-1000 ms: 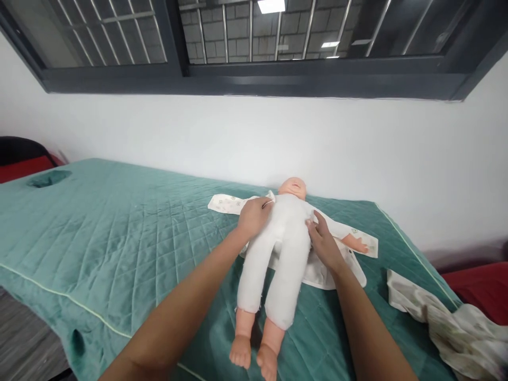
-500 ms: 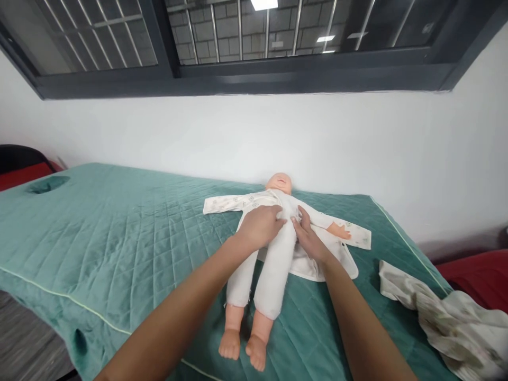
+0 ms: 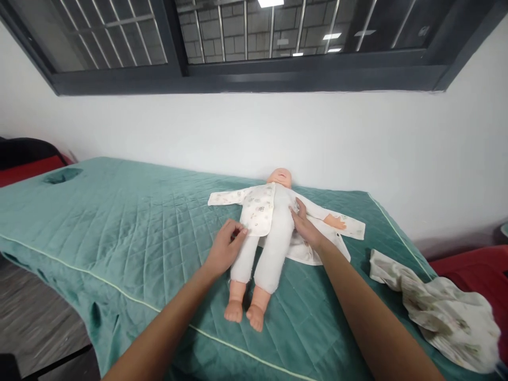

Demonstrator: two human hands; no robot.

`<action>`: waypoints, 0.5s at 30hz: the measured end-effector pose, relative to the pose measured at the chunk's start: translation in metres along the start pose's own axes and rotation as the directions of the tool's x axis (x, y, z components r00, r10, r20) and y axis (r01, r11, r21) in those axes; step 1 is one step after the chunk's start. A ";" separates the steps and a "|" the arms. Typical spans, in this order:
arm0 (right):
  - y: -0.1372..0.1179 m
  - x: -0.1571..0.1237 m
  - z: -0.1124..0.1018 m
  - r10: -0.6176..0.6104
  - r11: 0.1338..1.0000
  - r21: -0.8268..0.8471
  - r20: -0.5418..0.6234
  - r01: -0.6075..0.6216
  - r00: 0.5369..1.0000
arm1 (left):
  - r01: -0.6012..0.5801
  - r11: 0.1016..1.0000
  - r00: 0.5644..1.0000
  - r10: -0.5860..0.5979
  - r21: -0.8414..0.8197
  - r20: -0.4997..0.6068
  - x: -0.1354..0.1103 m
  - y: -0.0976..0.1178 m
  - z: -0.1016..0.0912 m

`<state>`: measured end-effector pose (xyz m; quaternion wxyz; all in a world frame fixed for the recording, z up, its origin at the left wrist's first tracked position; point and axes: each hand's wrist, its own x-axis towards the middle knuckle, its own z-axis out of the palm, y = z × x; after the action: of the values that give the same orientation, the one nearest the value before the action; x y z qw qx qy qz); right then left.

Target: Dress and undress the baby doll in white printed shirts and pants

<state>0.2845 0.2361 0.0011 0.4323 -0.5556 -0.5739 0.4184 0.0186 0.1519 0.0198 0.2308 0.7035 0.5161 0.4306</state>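
A baby doll (image 3: 282, 211) with a white cloth body lies on its back, feet towards me. It wears a white printed baby shirt (image 3: 260, 209), both arms in the sleeves. One front panel lies flat over the torso; the other panel (image 3: 304, 251) is spread out on the right. My left hand (image 3: 225, 247) is closed, its fingertips pinching the lower left edge of the laid-over panel. My right hand (image 3: 306, 225) holds the doll's right-hand side as I see it, thumb on the torso and fingers along the flank. The doll's hand shows through the right sleeve opening.
A green quilted cover (image 3: 130, 227) spreads over the bed beneath the doll. Crumpled pale printed clothing (image 3: 444, 312) lies at the right edge. Red chairs (image 3: 472, 270) stand at the right and far left. Behind is a white wall (image 3: 178, 132) under a barred window (image 3: 254, 32).
My left hand has moved from the doll's chest down and left to the shirt's lower edge. The printed panel now lies flat over the torso. My right hand stays at the doll's side.
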 end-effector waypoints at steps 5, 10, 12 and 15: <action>0.008 0.003 -0.001 -0.037 0.999 0.013 -0.024 0.038 0.999 | 0.029 0.999 0.999 -0.030 0.044 0.027 -0.006 0.012 0.001; 0.020 0.007 0.000 -0.086 0.996 0.030 -0.079 0.089 0.993 | 0.088 0.992 0.990 -0.077 0.093 -0.119 0.027 0.010 0.000; 0.022 0.007 -0.001 -0.078 0.995 0.054 -0.077 0.083 0.994 | 0.153 0.981 0.980 -0.135 0.116 -0.147 0.037 0.000 0.001; 0.022 0.007 -0.002 -0.072 0.993 0.088 -0.077 0.079 0.994 | 0.245 0.967 0.969 -0.245 0.073 -0.003 0.034 -0.017 -0.001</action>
<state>0.2924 0.2439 -0.0191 0.4935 -0.5283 -0.5585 0.4068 0.0117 0.1899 0.0196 0.2578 0.6436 0.6137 0.3777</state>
